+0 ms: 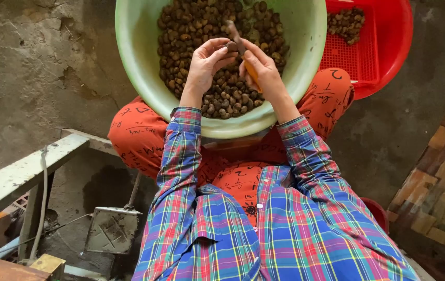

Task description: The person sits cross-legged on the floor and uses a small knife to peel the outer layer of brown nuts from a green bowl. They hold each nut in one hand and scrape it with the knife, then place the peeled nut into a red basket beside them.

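Note:
A pale green basin (pixel 134 57) rests on my lap, filled with several small brown nuts (pixel 191 26). Over the nuts, my left hand (pixel 204 65) pinches a single brown nut (pixel 231 46) between its fingertips. My right hand (pixel 264 70) grips a small knife (pixel 238 41) with a yellow-orange handle, its dark blade pointing up against the held nut. Both hands meet above the middle of the basin. My sleeves are blue, red and green plaid.
A red plastic basket (pixel 383 47) with a few nuts in its far corner sits at the upper right on the concrete floor. A pale wooden frame (pixel 20 174) and a grey metal box (pixel 112 229) stand at lower left. Patterned tiles (pixel 441 177) lie right.

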